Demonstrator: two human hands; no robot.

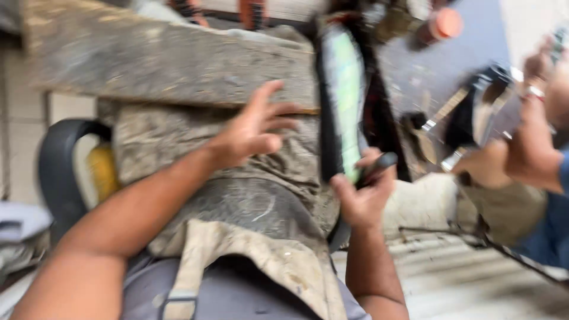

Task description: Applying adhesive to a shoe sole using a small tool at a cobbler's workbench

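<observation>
Here, our right hand (363,198) has its fingers clamped on the phone (344,98) held upright at centre, while our left hand (252,130), fingers spread, presses the dirty cloth (178,142), so we judge the one-handed phone could slip.

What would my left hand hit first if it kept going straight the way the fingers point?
Most likely the phone held upright in your right hand. The left hand points right across the grimy cloth toward its edge, though blur leaves depth unclear.
</observation>
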